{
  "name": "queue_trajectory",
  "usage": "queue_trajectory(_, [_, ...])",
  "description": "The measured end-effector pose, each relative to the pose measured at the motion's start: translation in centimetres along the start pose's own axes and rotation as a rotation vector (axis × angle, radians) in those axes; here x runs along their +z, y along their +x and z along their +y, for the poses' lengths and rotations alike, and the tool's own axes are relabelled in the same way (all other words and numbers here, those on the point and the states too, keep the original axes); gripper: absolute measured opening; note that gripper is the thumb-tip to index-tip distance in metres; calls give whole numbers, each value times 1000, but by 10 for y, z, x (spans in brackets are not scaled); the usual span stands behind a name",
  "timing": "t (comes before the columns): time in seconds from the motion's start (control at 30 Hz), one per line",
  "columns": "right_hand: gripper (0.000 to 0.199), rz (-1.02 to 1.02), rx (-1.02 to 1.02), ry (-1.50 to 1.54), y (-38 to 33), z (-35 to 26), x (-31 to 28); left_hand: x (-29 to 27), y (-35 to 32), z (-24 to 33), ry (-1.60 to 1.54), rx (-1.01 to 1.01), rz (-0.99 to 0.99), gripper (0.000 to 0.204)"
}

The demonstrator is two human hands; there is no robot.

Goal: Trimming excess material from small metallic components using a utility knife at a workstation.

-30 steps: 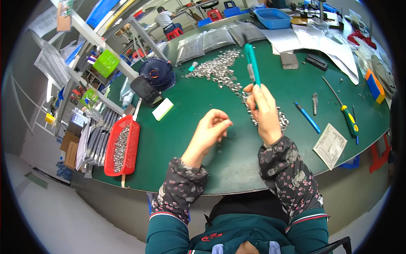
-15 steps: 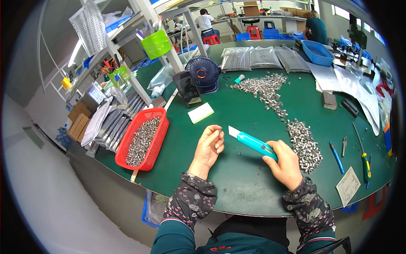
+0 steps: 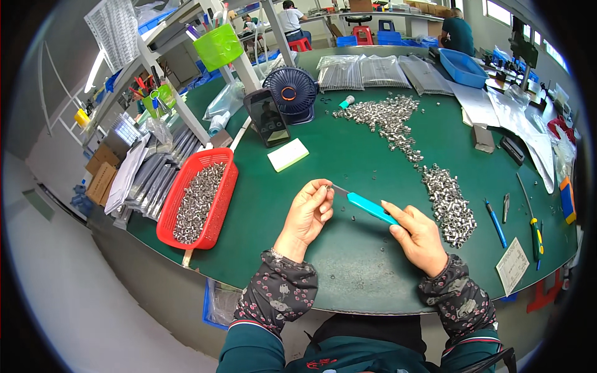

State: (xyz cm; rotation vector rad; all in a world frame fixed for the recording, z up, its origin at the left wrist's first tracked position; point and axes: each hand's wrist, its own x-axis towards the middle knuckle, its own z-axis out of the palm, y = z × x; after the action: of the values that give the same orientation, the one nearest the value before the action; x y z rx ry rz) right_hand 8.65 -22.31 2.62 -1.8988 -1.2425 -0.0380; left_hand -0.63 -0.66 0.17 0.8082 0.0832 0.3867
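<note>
At mid-frame, the right hand (image 3: 418, 239) is clamped on a teal utility knife (image 3: 368, 206), blade tip at a small metal part pinched in the left hand (image 3: 309, 211). The red basket (image 3: 219, 214) at left is partly filled; loose metal parts (image 3: 446, 204) remain on the bench (image 3: 348, 155).

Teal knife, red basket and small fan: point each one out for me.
teal knife (image 3: 371, 207), head view, middle of its handle.
red basket (image 3: 222, 207), head view, right wall.
small fan (image 3: 289, 94), head view, centre hub.
</note>
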Motion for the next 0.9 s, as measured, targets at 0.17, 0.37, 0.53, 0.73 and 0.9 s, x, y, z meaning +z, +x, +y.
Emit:
queue_trajectory(0.17, [35,-43,47,18,-2,2,1,1,-2,-1,63,-4,24,10])
queue_trajectory(0.37, [34,-86,63,-10,-1,5,0,-3,0,-2,202,7,10,12])
queue_trajectory(0.53, [38,-1,-26,-205,-1,3,0,-1,0,-1,294,-24,59,12])
queue_trajectory(0.73, [41,47,-93,-279,0,3,0,-4,1,-4,323,-55,80,16])
queue_trajectory(0.9, [43,70,-128,-324,2,2,-1,-3,1,-4,331,-98,83,24])
